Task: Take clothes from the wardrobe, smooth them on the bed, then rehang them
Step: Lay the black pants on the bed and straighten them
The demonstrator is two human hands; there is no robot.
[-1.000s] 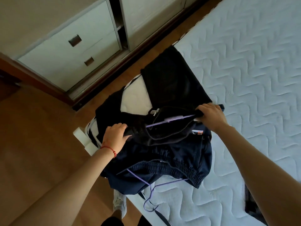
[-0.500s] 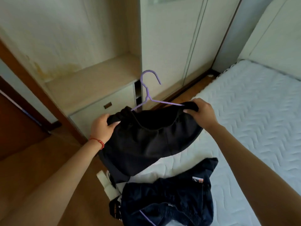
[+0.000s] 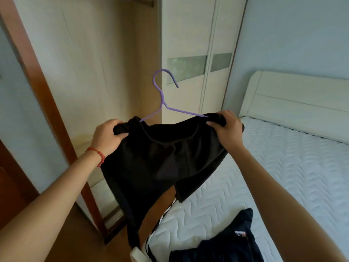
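Note:
I hold a pair of black shorts (image 3: 162, 163) up in the air on a purple wire hanger (image 3: 162, 99), whose hook points up. My left hand (image 3: 108, 136) grips the left end of the waistband. My right hand (image 3: 226, 129) grips the right end over the hanger's arm. The shorts' legs hang down over the bed's near corner. A dark navy garment (image 3: 222, 242) lies on the white quilted mattress (image 3: 283, 167) at the bottom. The wardrobe (image 3: 198, 53) with its pale doors stands straight ahead.
A white headboard (image 3: 294, 99) runs along the right wall. A brown wooden door frame (image 3: 37, 91) rises at the left, with wooden floor (image 3: 71, 241) below. An open pale recess (image 3: 94, 72) lies left of the wardrobe doors.
Both hands have lifted the black shorts on the hanger off the bed and up toward the wardrobe. The view has tilted upward. The navy garment stays on the mattress.

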